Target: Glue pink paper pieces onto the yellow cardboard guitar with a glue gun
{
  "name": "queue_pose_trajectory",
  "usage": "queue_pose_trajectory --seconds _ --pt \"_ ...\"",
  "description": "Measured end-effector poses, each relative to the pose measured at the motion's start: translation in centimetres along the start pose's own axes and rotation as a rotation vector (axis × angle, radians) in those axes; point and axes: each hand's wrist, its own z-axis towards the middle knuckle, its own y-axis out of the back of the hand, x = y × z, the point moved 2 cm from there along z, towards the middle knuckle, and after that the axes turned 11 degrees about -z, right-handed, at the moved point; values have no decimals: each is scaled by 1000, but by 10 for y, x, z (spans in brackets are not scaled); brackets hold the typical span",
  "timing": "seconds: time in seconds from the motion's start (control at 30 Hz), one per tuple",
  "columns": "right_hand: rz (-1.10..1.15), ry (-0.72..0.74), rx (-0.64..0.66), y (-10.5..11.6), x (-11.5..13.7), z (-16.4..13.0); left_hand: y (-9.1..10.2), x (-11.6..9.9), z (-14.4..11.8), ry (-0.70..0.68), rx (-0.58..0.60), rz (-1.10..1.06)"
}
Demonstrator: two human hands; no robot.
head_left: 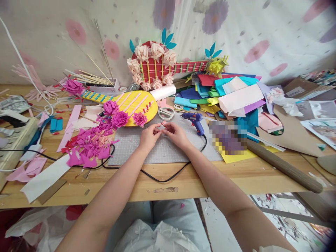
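Over the grey cutting mat (131, 150), my left hand (150, 137) and my right hand (175, 133) meet at the fingertips. Both pinch a small pink piece (163, 123), perhaps crepe paper; its shape is mostly hidden by the fingers. Just behind them lie white-handled scissors (166, 112). A blue glue gun (194, 121) rests to the right of my right hand. Beyond my left hand is a yellow paper-covered instrument shape (147, 101) with pink strips and magenta paper flowers (120, 119).
Magenta paper scraps (89, 145) are heaped at the left. A black cord (168, 180) loops across the table front. Coloured paper sheets (238, 96) pile up at the back right, beside a red flower-trimmed guitar shape (154, 66). A thick wooden stick (283, 164) lies at the right.
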Motion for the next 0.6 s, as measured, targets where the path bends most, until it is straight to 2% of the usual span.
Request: queue_pose_trajectory --seconds 0.2,0.47,0.6 --pt "52 -119 -70 -2 -12 3 -1 3 1 -15 41 -103" --pt "61 -189 -133 3 -12 2 1 3 0 8 20 -140" --pt "131 -168 -113 2 -10 2 0 3 0 -2 -8 -160"
